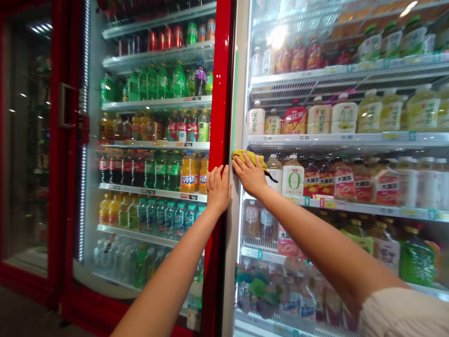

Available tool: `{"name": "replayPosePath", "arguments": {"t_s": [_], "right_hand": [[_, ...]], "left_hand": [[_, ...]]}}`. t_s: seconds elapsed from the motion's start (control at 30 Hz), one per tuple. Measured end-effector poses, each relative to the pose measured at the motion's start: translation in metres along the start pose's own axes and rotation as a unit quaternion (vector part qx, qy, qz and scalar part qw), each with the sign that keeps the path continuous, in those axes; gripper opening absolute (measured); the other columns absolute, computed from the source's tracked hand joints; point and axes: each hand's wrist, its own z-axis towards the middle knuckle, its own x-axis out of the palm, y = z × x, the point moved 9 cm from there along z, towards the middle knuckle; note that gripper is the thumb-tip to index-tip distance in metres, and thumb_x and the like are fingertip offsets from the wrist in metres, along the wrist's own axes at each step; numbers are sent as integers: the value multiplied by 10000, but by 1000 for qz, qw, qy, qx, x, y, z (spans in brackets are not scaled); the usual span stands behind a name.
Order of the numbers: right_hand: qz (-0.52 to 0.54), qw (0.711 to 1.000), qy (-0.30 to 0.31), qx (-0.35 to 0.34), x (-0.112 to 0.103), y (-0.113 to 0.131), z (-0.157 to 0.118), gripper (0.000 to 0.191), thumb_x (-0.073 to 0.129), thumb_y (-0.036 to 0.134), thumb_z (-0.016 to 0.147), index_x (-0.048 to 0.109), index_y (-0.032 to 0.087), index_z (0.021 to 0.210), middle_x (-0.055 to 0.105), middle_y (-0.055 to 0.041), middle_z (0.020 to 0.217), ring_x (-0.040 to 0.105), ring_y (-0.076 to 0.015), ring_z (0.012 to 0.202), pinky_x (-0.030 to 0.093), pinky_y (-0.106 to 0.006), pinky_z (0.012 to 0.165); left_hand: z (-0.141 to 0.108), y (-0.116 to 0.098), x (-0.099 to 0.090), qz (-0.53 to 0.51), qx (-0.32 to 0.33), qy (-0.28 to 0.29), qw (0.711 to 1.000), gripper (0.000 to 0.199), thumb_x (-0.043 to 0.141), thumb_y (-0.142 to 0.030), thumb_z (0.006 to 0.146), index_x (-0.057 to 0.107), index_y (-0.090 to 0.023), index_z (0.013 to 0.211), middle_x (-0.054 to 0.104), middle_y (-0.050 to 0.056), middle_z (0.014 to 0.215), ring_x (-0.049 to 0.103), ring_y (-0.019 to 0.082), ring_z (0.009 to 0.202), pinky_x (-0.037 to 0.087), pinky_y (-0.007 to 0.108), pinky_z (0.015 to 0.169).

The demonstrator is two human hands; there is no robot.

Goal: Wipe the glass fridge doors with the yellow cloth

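My right hand [249,175] presses a folded yellow cloth [259,160] against the pale frame [239,93] of the right-hand fridge. Its fingers lie over the cloth, and a dark loop or tag [271,177] hangs from the cloth's right end. To the left, my left hand [219,188] rests on the edge of the red door frame [221,93], fingers stretched out and holding nothing. Just behind my right hand, inside the fridge, stand a white-labelled bottle marked 0 [293,177] and other bottled drinks.
The left fridge holds rows of soda bottles [164,164] and cans [168,38] behind its glass. Shelves of tea bottles [379,110] fill the right fridge. A metal handle [66,106] sticks out at the far left. Leaf-shaped decals [259,288] show low on the right glass.
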Motion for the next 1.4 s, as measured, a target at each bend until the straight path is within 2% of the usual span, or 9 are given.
{"name": "replayPosePath", "arguments": {"t_s": [0.17,0.3,0.4,0.6,0.73,0.83,1.03,1.23,1.4], "right_hand": [[6,997,35,-66,6,8,-12,511,363,189,1027,453,269,1524,398,-41,1632,308,-310,1534,209,-695,1214],[-21,999,-4,49,-23,-46,0,548,331,147,1020,411,257,1551,358,-44,1650,267,-318,1550,183,-713,1214],[-35,995,-29,93,-31,-64,-27,547,329,145,1021,401,208,1559,351,-79,1650,247,-354,1551,176,-738,1200],[-5,997,26,-69,-10,-32,-58,509,386,180,1025,468,293,1515,447,-31,1603,326,-289,1528,196,-673,1228],[-11,999,-25,47,-32,-80,-47,549,374,181,1018,406,278,1557,369,-49,1646,262,-292,1553,151,-688,1229],[-20,988,-63,138,-41,-105,-73,578,387,180,1008,370,262,1579,336,-76,1659,226,-326,1561,119,-715,1214],[-38,999,-14,29,-34,-97,-97,553,380,199,1023,383,276,1570,371,-55,1648,246,-292,1555,118,-668,1233],[-66,981,-53,173,-64,-162,-110,617,424,216,979,346,237,1591,310,-85,1671,212,-327,1562,150,-696,1208],[-93,981,-31,169,-55,-152,-148,590,370,204,991,377,249,1579,337,-86,1659,237,-349,1550,179,-721,1178]], "left_hand": [[6,-5,4,-10,-31,-8,999,614,490,-205,929,400,-132,1531,447,192,1562,352,346,1486,250,570,1245],[17,-24,12,-27,-18,-12,999,610,477,-167,915,405,-121,1519,444,195,1559,335,329,1495,237,553,1255],[22,-34,14,-38,-13,-22,999,613,480,-172,913,400,-121,1519,434,197,1565,331,330,1494,239,553,1253],[29,-45,20,-43,-36,-28,998,588,452,-179,924,421,-110,1507,439,206,1558,346,348,1487,275,556,1234],[37,-62,26,-65,-11,-29,997,615,476,-184,914,399,-135,1522,412,201,1581,327,343,1498,279,579,1227],[35,-73,31,-74,5,-22,997,615,488,-187,917,395,-128,1522,384,208,1597,305,350,1510,266,575,1233],[37,-97,46,-78,15,2,997,623,495,-229,938,369,-122,1538,329,204,1634,289,369,1519,255,582,1233],[47,-131,58,-102,46,5,994,669,536,-245,920,343,-150,1553,297,184,1657,244,358,1542,211,576,1254],[42,-149,65,-102,48,6,994,674,539,-276,924,345,-133,1554,278,198,1662,225,381,1547,173,583,1261]]}}
